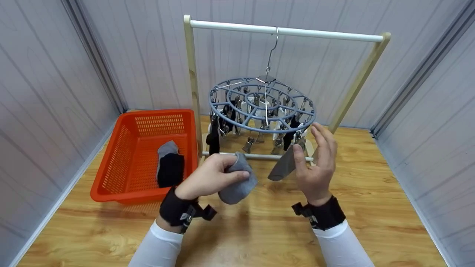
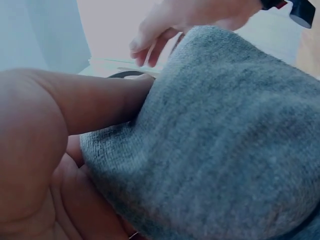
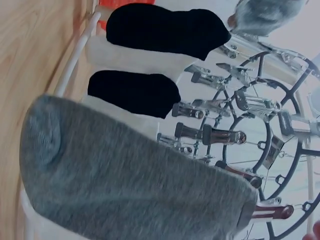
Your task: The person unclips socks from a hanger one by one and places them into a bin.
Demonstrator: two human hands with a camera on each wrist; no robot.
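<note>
My left hand (image 1: 211,178) pinches a light grey sock (image 1: 237,191) between thumb and fingers, in front of the hanger. In the left wrist view the fabric (image 2: 215,135) fills much of the picture, with the thumb pressed on its edge. To the right, my right hand (image 1: 317,170) is raised, fingers extended and thumb apart, beside a darker grey sock (image 1: 282,167). That sock hangs from a metal clip (image 3: 272,212) on the rim of a round blue-grey drying hanger (image 1: 259,130). Black socks (image 3: 165,30) and white socks (image 3: 140,57) hang from other clips.
An orange basket (image 1: 144,196) stands at the left, with a black sock (image 1: 170,170) and a grey sock (image 1: 167,147) inside. The hanger hooks over the white bar (image 1: 230,26) of a wooden-legged rack. Panel walls enclose the wood-look floor (image 1: 241,241).
</note>
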